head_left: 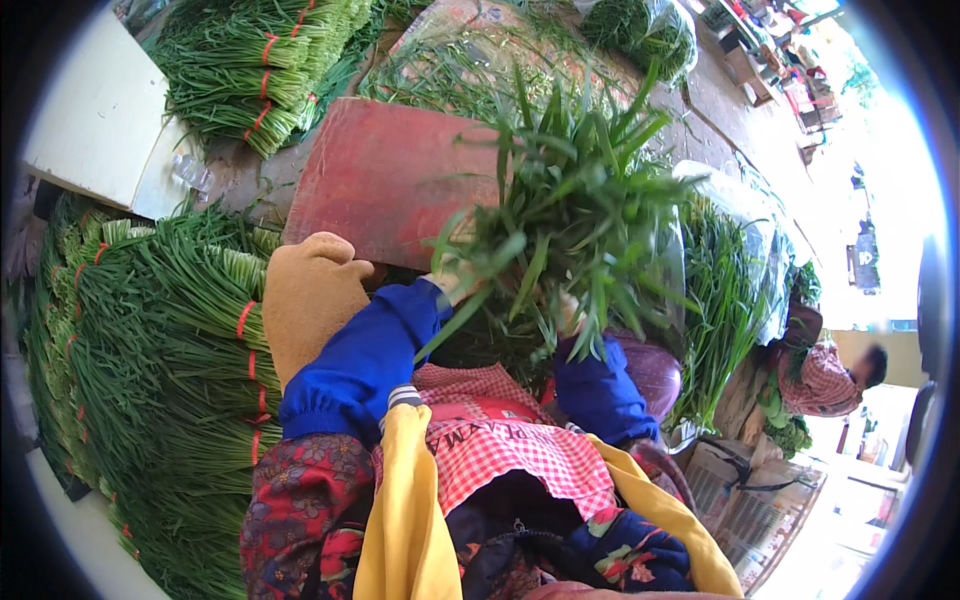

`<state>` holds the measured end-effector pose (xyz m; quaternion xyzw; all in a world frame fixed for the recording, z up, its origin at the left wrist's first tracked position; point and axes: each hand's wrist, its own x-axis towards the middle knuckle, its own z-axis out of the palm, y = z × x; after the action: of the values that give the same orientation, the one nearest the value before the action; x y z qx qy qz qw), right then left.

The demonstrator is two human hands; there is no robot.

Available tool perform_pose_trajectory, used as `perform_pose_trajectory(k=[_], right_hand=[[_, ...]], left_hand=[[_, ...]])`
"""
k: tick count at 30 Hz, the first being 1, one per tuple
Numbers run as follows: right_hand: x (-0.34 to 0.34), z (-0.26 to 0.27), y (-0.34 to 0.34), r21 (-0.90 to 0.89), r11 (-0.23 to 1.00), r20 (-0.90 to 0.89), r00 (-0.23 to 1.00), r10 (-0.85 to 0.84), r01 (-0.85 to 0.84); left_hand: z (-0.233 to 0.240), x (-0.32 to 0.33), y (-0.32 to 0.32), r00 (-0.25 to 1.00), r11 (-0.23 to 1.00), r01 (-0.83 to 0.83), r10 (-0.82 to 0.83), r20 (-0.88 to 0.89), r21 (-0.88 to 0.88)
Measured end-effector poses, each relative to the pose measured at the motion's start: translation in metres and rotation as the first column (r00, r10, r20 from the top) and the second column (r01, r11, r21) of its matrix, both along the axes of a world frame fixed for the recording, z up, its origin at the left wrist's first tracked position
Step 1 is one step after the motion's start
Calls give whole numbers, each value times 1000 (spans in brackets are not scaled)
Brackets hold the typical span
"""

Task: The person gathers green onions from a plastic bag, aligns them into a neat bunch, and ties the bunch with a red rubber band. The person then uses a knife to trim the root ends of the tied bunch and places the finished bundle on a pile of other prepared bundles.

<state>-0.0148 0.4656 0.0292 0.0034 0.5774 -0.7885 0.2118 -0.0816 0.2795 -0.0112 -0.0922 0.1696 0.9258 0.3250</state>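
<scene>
A large, loose bunch of green leafy stalks [585, 202], blurred at its tips, is held up between my two hands above the lap area. My left hand [459, 279] is at the bunch's left side, its fingers partly hidden by leaves. At the lower right of the bunch, my right hand [568, 311] is mostly covered by leaves, and its fingers cannot be made out. Beyond my left hand lies a worn red board [397, 180]. Both forearms wear blue sleeve covers. A brown cloth-like item [311, 300] rests beside my left forearm.
Bundles of green stalks tied with red bands [202, 337] are piled at left, with more bundles [262, 75] at upper left. Plastic-wrapped greens [724, 292] stand at right. A white box [97, 105] is at upper left. A person [821, 379] sits at far right.
</scene>
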Motion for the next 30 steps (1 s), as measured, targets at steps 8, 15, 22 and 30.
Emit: perform_pose_trajectory(k=[8,15,22,30], right_hand=[[-59,10,-24,254,929,2,961,-278,268],[-43,-35,-44,75,994,445,895,40,-82],[-36,-62,-65,118,972,495,861,119,-202],[-16,-57,-77,144,981,461,886,53,-133]], left_hand=[[74,-74,-34,596,-127,-628,-713,-369,-768],[28,-40,-39,438,-480,-629,-869,232,-611],[-28,-15,-41,436,-443,-791,-892,120,-422],[-24,-16,-48,479,-550,-763,-834,274,-340]])
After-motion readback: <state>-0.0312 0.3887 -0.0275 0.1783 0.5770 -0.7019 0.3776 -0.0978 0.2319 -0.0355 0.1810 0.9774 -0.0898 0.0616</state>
